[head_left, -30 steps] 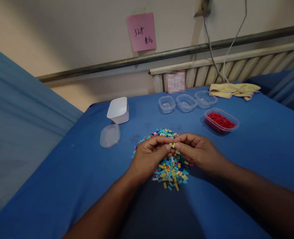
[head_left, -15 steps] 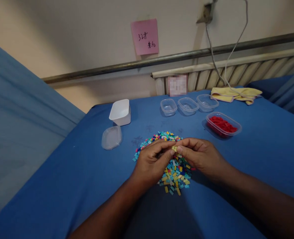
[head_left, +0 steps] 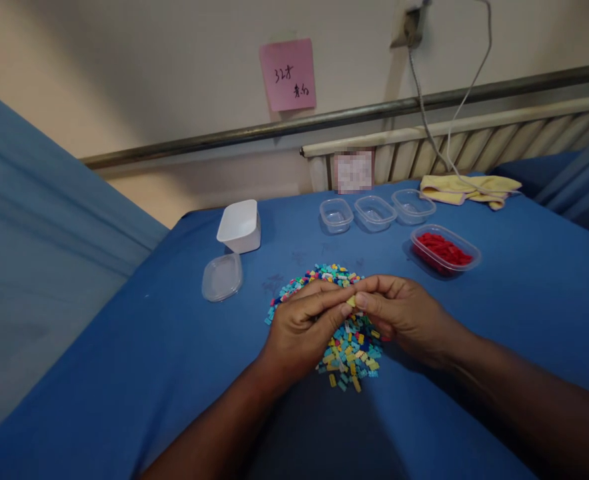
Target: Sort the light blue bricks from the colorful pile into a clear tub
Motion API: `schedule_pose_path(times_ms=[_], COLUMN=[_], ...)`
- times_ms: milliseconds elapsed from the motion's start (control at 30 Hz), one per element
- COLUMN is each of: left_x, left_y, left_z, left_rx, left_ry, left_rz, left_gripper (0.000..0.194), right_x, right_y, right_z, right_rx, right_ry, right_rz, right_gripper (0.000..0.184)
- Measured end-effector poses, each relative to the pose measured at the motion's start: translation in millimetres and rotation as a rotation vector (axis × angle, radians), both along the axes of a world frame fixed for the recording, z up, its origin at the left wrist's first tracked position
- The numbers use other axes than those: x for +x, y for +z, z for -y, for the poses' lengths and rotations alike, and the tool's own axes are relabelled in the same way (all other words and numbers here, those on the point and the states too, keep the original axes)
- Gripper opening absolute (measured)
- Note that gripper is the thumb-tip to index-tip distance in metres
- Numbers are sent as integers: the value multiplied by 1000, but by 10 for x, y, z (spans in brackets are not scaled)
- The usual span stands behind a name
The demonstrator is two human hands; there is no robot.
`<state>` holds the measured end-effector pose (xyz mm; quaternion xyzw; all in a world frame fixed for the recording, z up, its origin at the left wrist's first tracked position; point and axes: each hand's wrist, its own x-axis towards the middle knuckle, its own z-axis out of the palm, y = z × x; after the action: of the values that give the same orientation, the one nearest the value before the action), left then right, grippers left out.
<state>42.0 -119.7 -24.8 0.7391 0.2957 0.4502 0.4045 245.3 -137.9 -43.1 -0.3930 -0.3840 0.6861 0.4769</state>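
Observation:
Between the fingertips of both hands is a small pale yellow toy brick (head_left: 351, 301), partly covered by the thumbs. My left hand (head_left: 308, 323) pinches it from the left, thumb below and fingers above. From the right, my right hand (head_left: 399, 310) closes thumb and forefinger on it. Under the hands spreads a pile of small toy bricks (head_left: 352, 353) in blue, turquoise, yellow, white and pink. The hands hide the middle of this pile.
Three clear plastic containers (head_left: 374, 212) stand in a row near the radiator (head_left: 474, 133). A clear container (head_left: 467, 265) of red pieces (head_left: 442, 250) is at right, beyond it a yellow cloth (head_left: 467, 189). At left are a white tub (head_left: 247, 240) and a clear lid (head_left: 222, 277).
The yellow brick has turned between my fingers, its studs showing before and a plainer side now. Both hands stay in nearly the same place; the view has shifted slightly.

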Motion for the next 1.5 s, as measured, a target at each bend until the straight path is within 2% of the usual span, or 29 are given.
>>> schedule_pose_path(times_ms=[133,333,433,533,600,667,800,967,1133,1233,1300,1367,1433,1500], left_x=[10,44,41,-48,-154,-260,-313,-28,169,131,62,-17,-84,-122], left_y=[-23,-23,-13,-18,-29,-44,-58,-53,-78,-43,-19,-15,-35,-61], left_z=[6,12,5,-49,-115,-187,-242,-101,-32,-59,-94,-137,-182,-218], left_rx=[-6,42,61,77,134,243,474,622,607,554,472,316,103,-82], left_ry=[-5,24,54,144,177,146,97,64,6,-15,38,143,228,263], left_rz=[42,51,5,-115,-240,-368,-528,-513,-491,-433,-340,-232,-136,-70], left_gripper=[37,28,21,15,17,21,31,22,9,9,13,13,9,11], right_x=[-37,-117,-95,0,87,165,211,77,-83,-36,93,273,450,568], right_y=[3,27,42,48,56,78,136,112,97,122,130,131,134,141], right_z=[8,41,40,-10,-73,-145,-228,-134,23,17,-25,-68,-90,-85], right_rx=[-8,22,25,-14,-84,-186,-337,-323,-188,-62,89,261,391,511], right_ry=[-40,-112,-94,-69,-122,-211,-269,-156,-4,-11,-57,-62,81,320], right_rz=[-41,-69,-27,-10,-96,-212,-308,-388,-392,-267,-41,273,544,758], right_gripper=[45,47,47,43,38,32,40,50,54,56,51,36,21,14])
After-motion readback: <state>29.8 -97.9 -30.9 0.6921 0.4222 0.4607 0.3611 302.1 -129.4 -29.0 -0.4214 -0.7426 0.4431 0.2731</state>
